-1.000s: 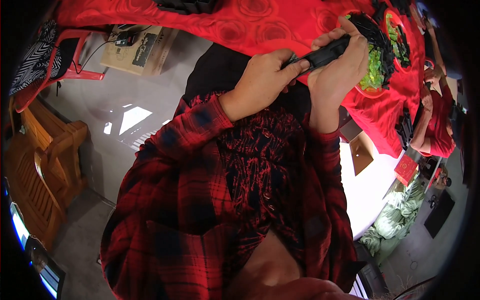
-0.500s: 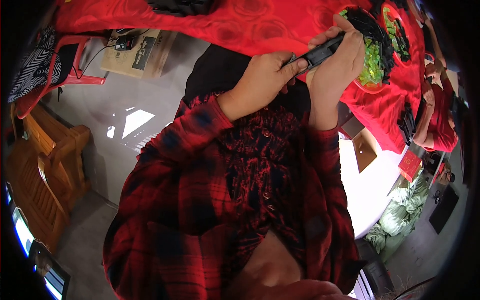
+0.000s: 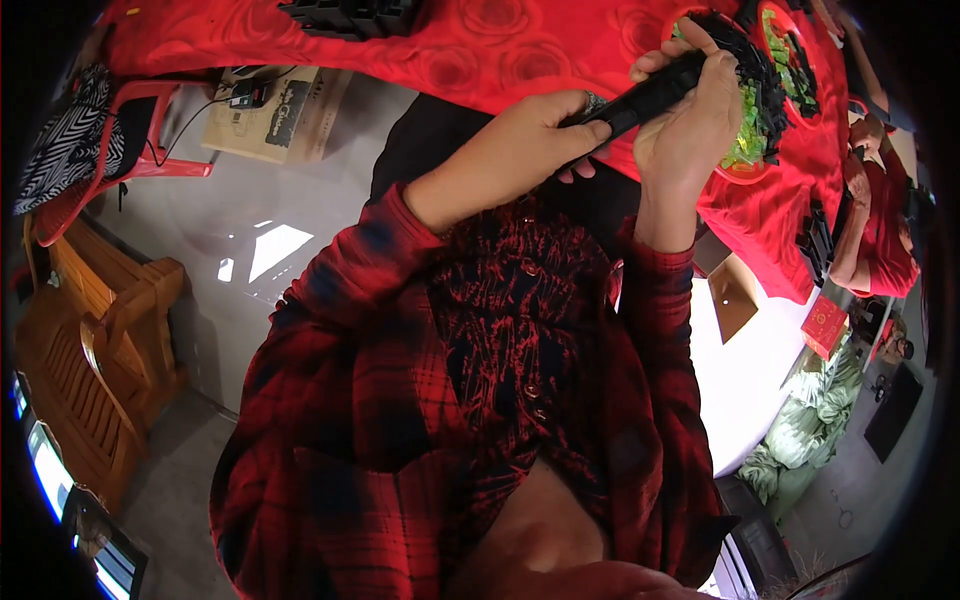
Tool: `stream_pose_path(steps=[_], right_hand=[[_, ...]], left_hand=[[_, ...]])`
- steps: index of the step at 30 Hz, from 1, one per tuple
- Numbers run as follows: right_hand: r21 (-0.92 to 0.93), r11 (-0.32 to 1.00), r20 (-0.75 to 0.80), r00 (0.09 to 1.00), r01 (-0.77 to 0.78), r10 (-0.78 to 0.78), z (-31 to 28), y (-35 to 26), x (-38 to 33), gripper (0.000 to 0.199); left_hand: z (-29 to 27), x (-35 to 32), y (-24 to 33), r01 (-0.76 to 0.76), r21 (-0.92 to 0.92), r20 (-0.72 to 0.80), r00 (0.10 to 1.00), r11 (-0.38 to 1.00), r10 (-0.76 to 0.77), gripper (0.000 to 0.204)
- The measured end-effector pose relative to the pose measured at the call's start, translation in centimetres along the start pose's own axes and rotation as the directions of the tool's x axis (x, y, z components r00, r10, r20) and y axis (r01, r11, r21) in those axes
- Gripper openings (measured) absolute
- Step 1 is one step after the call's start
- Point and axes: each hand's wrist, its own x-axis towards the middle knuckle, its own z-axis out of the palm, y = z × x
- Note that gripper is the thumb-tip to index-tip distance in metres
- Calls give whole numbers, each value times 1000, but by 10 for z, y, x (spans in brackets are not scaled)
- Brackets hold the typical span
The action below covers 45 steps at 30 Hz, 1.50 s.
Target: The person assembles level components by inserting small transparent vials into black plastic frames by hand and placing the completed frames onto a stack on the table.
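Note:
A long black plastic bar (image 3: 645, 100) slants between my hands, above the edge of the red tablecloth (image 3: 530, 70). At its lower end my left hand (image 3: 525, 140) is closed on it, thumb lying along the side. My right hand (image 3: 690, 130) grips the upper end, palm beneath and fingers curled around; part of the bar is hidden there. Just beyond my right hand stands a round red tray (image 3: 745, 180) with bright green translucent pieces (image 3: 746, 142) and slim black pieces (image 3: 768, 105). A second tray with similar pieces (image 3: 785, 60) is farther right.
Stacked black parts (image 3: 355, 18) lie at the table's far left. A red chair (image 3: 180, 170), a cardboard box (image 3: 262, 135) and a wooden armchair (image 3: 110, 350) stand left. Rightward are a co-worker in red (image 3: 885, 245), a red box (image 3: 823, 325) and pale green sacks (image 3: 805, 425).
Both hands have shifted slightly, the right one a little to the right. The bar has turned, showing a darker side than before. Both hands still hold it.

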Motion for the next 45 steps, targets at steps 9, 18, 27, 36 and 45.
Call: stream_pose_path(steps=[9,18,27,36,45], right_hand=[[-42,997,-5,998,-60,60,-1,9,9,49],[-223,963,38,986,-152,164,-6,34,12,50],[-868,469,15,954,161,-301,-115,7,47,13],[-925,11,357,879,380,-315,-126,4,73,12],[-809,-445,435,900,385,-11,-109,-18,70,22]], left_hand=[[-20,5,-3,147,-397,161,983,906,-89,71],[-17,5,4,194,-226,26,981,955,-193,34],[-37,33,-9,29,520,-384,901,854,203,30],[-18,75,-17,85,911,-286,834,403,471,25],[-21,55,-14,43,870,-293,846,491,446,32]])
